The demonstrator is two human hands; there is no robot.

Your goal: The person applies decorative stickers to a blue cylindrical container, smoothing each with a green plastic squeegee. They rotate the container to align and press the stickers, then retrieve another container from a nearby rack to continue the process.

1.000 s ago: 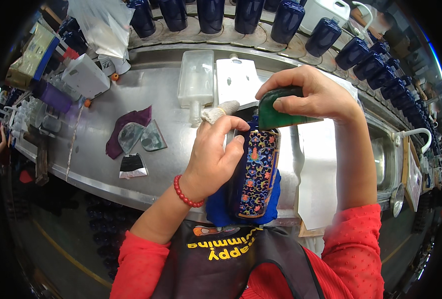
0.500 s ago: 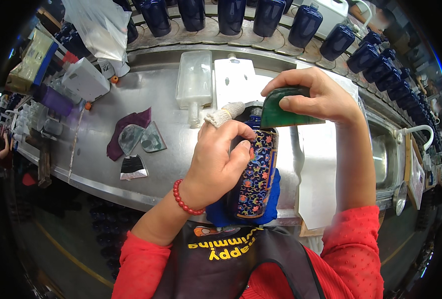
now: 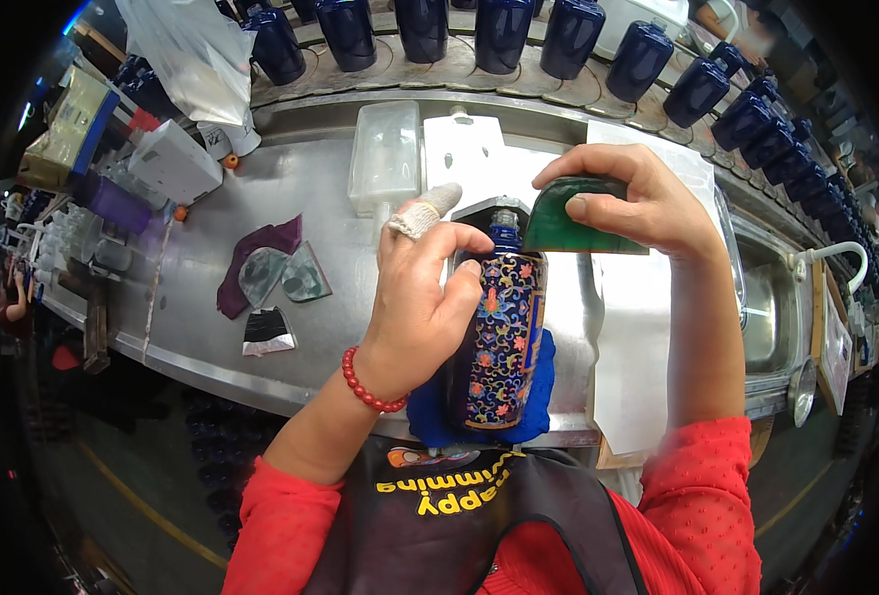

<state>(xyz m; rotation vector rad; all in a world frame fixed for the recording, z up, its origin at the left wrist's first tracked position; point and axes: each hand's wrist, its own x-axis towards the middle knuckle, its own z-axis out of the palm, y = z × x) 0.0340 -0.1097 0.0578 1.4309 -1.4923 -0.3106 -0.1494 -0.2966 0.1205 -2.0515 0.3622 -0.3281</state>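
Observation:
A dark blue bottle [image 3: 507, 337] with a colourful floral pattern lies on a blue cloth [image 3: 549, 382], its clear-rimmed neck pointing away from me. My left hand [image 3: 425, 283] is at the bottle's upper left side. Its thumb and index finger are apart near the bottle's shoulder, holding nothing; I cannot tell whether the fingertips touch the glass. Another finger wears a whitish knit finger cover [image 3: 418, 218], and a red bead bracelet circles the wrist. My right hand [image 3: 648, 203] grips a flat, translucent green scraper [image 3: 564, 223] with a rounded top, held just right of the bottle's neck.
Purple and grey-green flat pieces [image 3: 261, 268] lie on the metal table at left. A clear rectangular bottle [image 3: 385, 159] and a white sheet [image 3: 464, 154] are beyond my hands. Plain blue bottles [image 3: 504, 40] line a curved conveyor behind. A sink [image 3: 767, 297] sits at right.
My left hand has moved left, its fingers coming away from the pattern and uncovering more of the bottle. The scraper has shifted slightly right of the neck. The conveyor bottles have moved along.

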